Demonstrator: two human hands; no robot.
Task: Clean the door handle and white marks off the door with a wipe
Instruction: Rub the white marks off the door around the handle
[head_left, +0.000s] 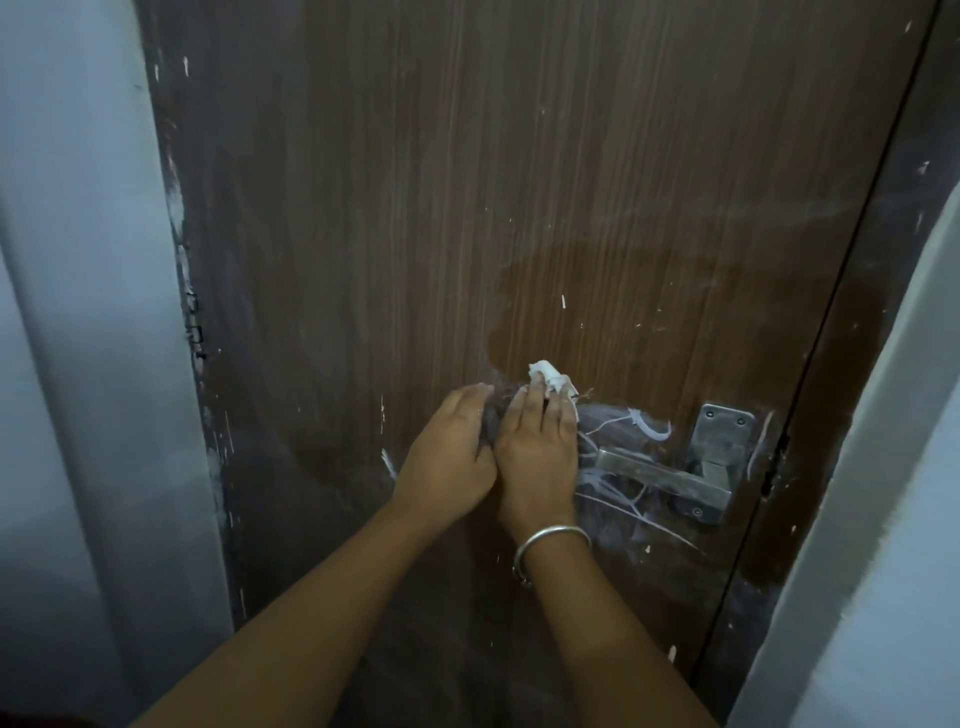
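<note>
From my remote seat I see the brown wood-grain door (519, 182) filling the view, with a grey wall (78, 364) along its left edge and a dark door frame (852, 364) and a paler wall (893, 519) on its right. The one wipe (553, 379), white and bunched, sits against the door up and to the left of the door handle (660, 475), poking out past the fingertips that cover it. The right hand (537, 452), with a single metal bangle (550, 540) on its wrist, lies with its fingers fairly straight and close together, pressing the wipe flat to the wood; its thumb is hidden from me. The left hand (447, 457) rests just beside it, touching it at the thumb side, fingers loosely laid on the door and holding nothing. The right hand covers the stretch of door just left of the lever's free end. White marks (644, 423) loop and streak around the handle, too tangled to count, and small white flecks dot the rest of the door. I count one lever, one backing plate (719, 431) with two screws at its top, two hands and one wipe.
</note>
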